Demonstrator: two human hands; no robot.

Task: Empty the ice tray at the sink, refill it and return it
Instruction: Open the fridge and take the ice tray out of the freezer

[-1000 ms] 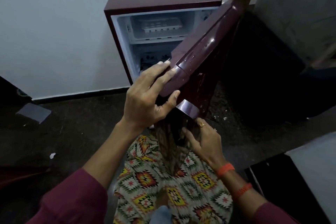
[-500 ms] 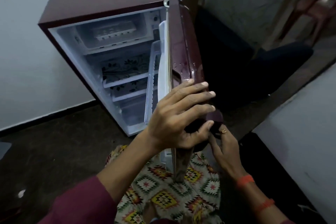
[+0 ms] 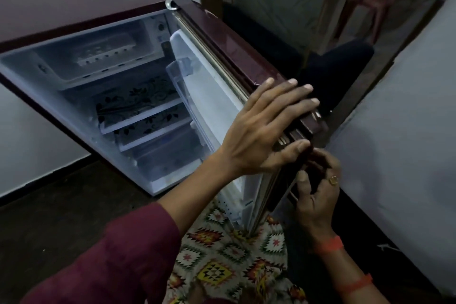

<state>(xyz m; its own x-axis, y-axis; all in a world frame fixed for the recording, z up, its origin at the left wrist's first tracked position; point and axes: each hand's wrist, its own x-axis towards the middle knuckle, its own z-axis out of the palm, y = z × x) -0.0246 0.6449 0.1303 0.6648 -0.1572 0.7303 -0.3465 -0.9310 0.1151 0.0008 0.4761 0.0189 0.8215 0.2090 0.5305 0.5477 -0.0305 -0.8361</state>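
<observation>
- I see the fridge point(image 3: 74, 7) ahead on my left, its back to the wall point(image 3: 24, 131).
- Its door point(image 3: 222, 39) stands open on the right, reaching towards me.
- The ice tray point(image 3: 106, 53) lies in the top compartment, above the shelves point(image 3: 140, 116).
- My left hand point(image 3: 264, 131) rests across the door's free edge; my right hand point(image 3: 318, 192) grips the door just below it.

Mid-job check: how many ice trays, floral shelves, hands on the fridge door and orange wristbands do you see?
Ice tray: 1
Floral shelves: 2
Hands on the fridge door: 2, left hand and right hand
Orange wristbands: 2
Total: 7
</observation>
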